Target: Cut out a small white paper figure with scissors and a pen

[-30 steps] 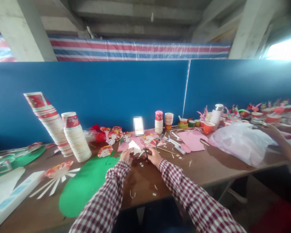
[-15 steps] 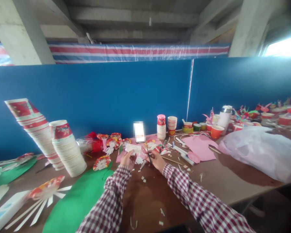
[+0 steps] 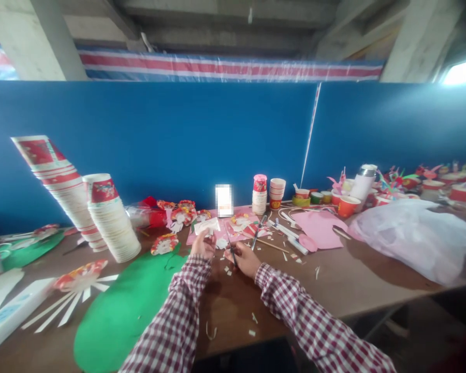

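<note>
Blue partition point(image 3: 178, 134) runs across the far side, brown worktop point(image 3: 334, 280) in front, cluttered from left to right. Left hand point(image 3: 204, 244) is near center, fingers curled in at the near edge of a white paper point(image 3: 207, 225); pinch likely, but contact is too blurred to confirm. Right hand point(image 3: 247, 260) is closed around dark scissors point(image 3: 230, 244), blades pointing far and slightly left, just beside the paper. Whether the blades are parted: can't tell.

Progress, as judged: cutting looks partway. Small white scraps point(image 3: 228, 270) lie on the near side of both hands, so some snipping seems done. White paper's outline is unclear, so how much trimming is left can't be told. Other pieces look already cut: fanned white strips point(image 3: 68, 305) at near left, joined to a red patterned piece point(image 3: 81, 274), plus a floral cutout point(image 3: 165, 244) left of the left hand. Apparently uncut: two tall cup stacks point(image 3: 114, 228) at far left, cups whole. Pink sheet point(image 3: 320, 230) lies right of the hands, largely intact; green sheet point(image 3: 116, 321) lies flat at near left, rounded in outline.
</note>
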Tool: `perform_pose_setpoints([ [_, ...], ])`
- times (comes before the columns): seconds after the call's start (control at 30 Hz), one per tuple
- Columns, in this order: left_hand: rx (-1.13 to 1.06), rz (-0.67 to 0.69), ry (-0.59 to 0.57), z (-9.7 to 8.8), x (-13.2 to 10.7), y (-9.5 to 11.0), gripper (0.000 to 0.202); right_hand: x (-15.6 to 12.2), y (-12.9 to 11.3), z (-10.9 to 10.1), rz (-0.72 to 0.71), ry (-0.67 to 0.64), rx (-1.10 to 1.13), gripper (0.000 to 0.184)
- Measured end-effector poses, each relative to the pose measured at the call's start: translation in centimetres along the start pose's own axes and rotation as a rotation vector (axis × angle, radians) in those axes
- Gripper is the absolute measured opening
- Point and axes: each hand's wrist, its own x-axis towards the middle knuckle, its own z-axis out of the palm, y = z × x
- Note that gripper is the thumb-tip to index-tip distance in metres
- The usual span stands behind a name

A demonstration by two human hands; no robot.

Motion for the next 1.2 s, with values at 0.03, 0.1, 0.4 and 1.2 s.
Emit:
perform_pose_setpoints([
  [0.03,-0.004,-0.005,0.003,0.0,-0.2,0.0,0.018,-0.1,0.0,0.0,-0.011,-0.001,-0.015,0.031],
  [0.1,-0.011,-0.017,0.010,0.1,-0.7,0.0,0.020,-0.1,0.0,0.0,-0.033,-0.001,-0.050,0.030],
  [0.4,-0.010,-0.018,-0.014,0.0,-1.2,-1.0,0.015,0.2,0.5,0.0,-0.061,-0.002,-0.107,0.031],
  [1.2,0.078,-0.035,-0.063,-0.9,-1.9,-1.9,0.015,0.0,-0.3,-0.3,0.023,-0.017,0.016,0.035],
])
